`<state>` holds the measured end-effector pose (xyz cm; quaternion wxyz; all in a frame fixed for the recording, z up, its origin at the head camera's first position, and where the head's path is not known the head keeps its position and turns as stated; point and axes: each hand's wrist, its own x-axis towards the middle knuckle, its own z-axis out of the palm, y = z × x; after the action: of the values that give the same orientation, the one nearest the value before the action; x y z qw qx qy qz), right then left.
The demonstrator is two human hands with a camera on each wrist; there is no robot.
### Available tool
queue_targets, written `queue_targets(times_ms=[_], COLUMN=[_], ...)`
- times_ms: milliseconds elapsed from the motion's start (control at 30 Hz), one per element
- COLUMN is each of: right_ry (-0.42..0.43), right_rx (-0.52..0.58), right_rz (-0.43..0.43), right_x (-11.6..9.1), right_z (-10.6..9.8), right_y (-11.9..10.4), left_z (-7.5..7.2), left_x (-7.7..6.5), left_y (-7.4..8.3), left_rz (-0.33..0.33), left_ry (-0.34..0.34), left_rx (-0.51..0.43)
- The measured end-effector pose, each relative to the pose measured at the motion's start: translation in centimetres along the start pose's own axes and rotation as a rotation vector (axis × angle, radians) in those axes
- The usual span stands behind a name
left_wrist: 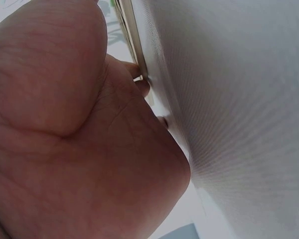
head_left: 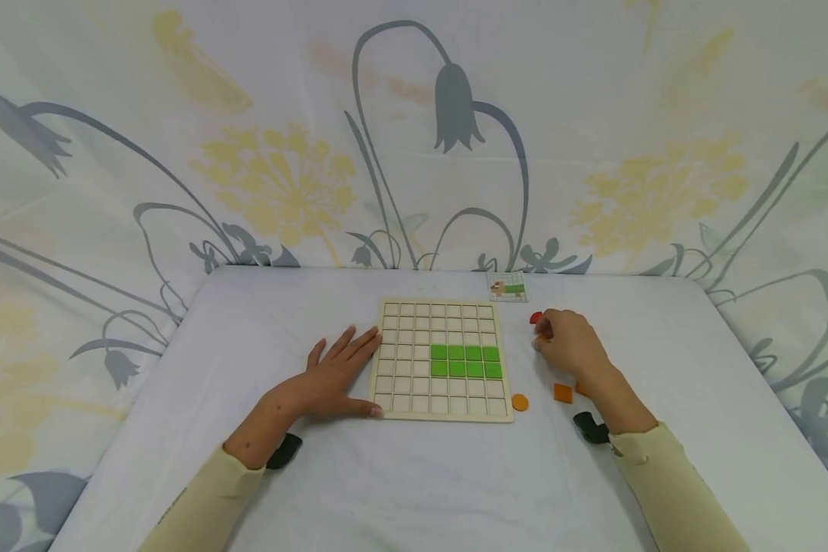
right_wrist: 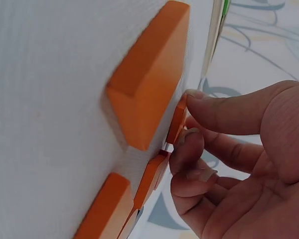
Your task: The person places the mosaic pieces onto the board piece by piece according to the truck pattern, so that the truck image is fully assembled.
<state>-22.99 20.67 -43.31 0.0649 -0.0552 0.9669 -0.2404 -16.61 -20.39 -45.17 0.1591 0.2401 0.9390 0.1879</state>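
Observation:
A pale wooden grid board [head_left: 441, 418] lies flat on the white cloth, with green square tiles [head_left: 465, 361] filling a two-row block at its right. My left hand [head_left: 320, 387] rests spread at the board's left side, fingertips and thumb at its edge. To the right of the board, my right hand [head_left: 571, 345] pinches a small orange tile [right_wrist: 177, 119] between thumb and fingers, close to the cloth. Just past those fingers is a red piece [head_left: 535, 317], partly covered. The left wrist view shows mostly my palm [left_wrist: 79, 159].
An orange disc [head_left: 520, 402] lies by the board's lower right corner. Nearer my right wrist are an orange square [head_left: 563, 393] and another orange piece [head_left: 581, 389], partly hidden. A small picture card [head_left: 507, 287] lies behind the board, before a flower-patterned backdrop [head_left: 414, 153].

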Motion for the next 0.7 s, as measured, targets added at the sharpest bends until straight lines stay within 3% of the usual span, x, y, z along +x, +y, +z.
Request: queue_targets(times_ms=[400,700], right_ry=[-0.049,-0.009], right_rx=[-0.014,0.043], right_rz=[-0.038,-0.151], right_x=[0.2,0.0], right_z=[0.0,0.3], right_y=[-0.3,-1.1], left_z=[0.1,0.1], left_x=[0.0,0.0], left_y=[-0.2,-0.2], left_rz=[-0.002,-0.002], left_ry=[0.005,0.001], left_rx=[0.007,-0.002])
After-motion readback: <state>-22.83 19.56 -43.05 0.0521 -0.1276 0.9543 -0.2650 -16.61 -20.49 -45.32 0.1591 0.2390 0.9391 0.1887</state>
